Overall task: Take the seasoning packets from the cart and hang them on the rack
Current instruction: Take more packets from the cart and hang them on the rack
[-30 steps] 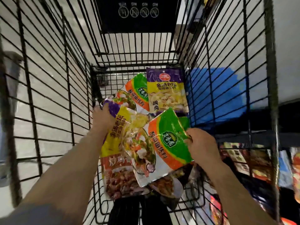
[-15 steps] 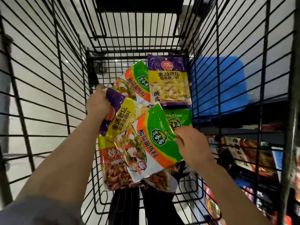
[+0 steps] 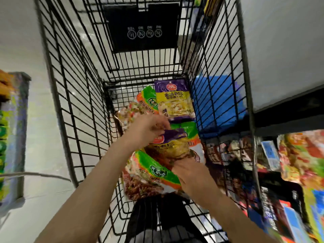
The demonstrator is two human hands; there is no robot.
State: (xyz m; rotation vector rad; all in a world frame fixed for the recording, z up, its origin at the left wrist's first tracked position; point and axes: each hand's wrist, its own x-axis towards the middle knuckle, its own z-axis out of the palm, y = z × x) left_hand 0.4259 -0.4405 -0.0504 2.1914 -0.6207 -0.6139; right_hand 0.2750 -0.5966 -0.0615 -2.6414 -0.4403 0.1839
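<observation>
Both my hands are down inside the black wire cart (image 3: 73, 106). My left hand (image 3: 145, 130) pinches the top of a purple and yellow seasoning packet (image 3: 171, 142). My right hand (image 3: 191, 174) grips a green and orange packet (image 3: 154, 171) at its right edge. The purple packet lies across the green one. Another purple and yellow packet (image 3: 173, 100) lies flat at the far end of the cart floor, with a green and orange packet (image 3: 147, 102) beside it on the left. More packets lie under my hands, partly hidden.
A black sign panel (image 3: 142, 27) hangs on the cart's far wall. Right of the cart, a shelf holds colourful packaged goods (image 3: 298, 155). A blue patch (image 3: 219, 102) shows through the right wall. More goods (image 3: 7, 120) stand at the far left.
My left hand has swung the purple packet rightward over the green packet. My right hand stays on the green packet, lower in view. The camera has tilted up and blurred.
</observation>
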